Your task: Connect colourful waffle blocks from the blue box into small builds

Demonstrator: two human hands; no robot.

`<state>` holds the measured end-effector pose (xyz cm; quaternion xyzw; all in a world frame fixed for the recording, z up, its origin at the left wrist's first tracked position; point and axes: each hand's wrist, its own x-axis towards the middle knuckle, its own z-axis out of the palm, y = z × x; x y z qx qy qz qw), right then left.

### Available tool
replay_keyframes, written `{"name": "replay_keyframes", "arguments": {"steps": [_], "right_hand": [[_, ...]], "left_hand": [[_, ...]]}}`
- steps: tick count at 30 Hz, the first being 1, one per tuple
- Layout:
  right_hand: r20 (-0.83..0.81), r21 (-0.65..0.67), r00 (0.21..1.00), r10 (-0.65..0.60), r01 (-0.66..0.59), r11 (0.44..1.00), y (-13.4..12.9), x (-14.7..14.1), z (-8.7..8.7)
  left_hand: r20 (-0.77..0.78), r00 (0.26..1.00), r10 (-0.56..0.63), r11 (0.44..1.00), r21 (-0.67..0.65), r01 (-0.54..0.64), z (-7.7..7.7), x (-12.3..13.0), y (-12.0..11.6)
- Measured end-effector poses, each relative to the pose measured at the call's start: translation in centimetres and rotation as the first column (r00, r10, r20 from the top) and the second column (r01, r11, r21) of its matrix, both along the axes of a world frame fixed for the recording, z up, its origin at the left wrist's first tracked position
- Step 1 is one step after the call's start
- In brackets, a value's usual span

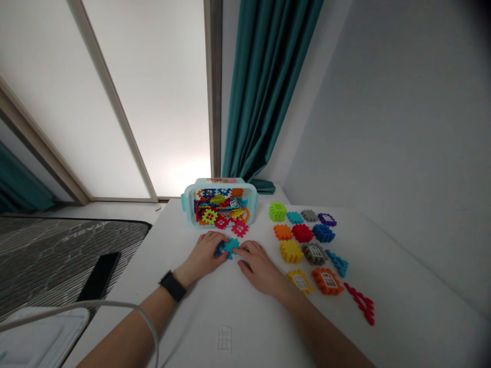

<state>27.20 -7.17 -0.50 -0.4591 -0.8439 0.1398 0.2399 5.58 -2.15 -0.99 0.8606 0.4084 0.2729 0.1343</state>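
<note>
**A:** How do the fingers stand?

**B:** The left hand point(203, 254) and the right hand point(259, 267) meet at the fingertips, gripping a teal plastic waffle-block piece point(231, 246) from either side, just above the white tabletop point(230, 319). A darker blue plastic piece point(219, 249) lies under the left fingers; I can't tell whether it is joined to the teal one.

**A:** What lies around the fingers?

**B:** Just ahead of them, a red plastic lattice piece point(240, 228) lies at the front of a clear pale-blue plastic storage box point(187, 206) heaped with mixed pieces. Right of the right fingers, multicoloured plastic pieces point(303, 233) lie in loose rows, and a red chain of linked pieces point(360, 304) lies beyond them.

**A:** What could go wrong?

**B:** If the fingertips slip, the teal piece could spring loose and knock the red one. A wide sweep of the right hand could scatter the rows. The pale cable point(115, 305) across the left forearm could snag and tug that arm.

**A:** Any readable writing?

**B:** None. The black wristwatch point(172, 285) shows no legible brand, and the pale lettering on the dark striped mat point(80, 237), left of the left fingers, is too faint to read.
</note>
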Motion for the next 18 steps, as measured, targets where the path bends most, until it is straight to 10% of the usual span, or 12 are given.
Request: {"name": "replay_keyframes", "arguments": {"steps": [13, 18], "right_hand": [[-0.322, -0.027, 0.946, -0.045, 0.039, 0.999, 0.8, 0.3, -0.6], [-0.595, -0.238, 0.789, -0.151, 0.006, 0.971, 0.8, -0.3, -0.3]], "left_hand": [[0.05, 0.98, -0.193, 0.925, 0.341, 0.165, 2.1, 0.0, -0.8], [0.033, 0.974, -0.223, 0.879, 0.44, 0.186, 2.4, -0.2, -1.3]]}}
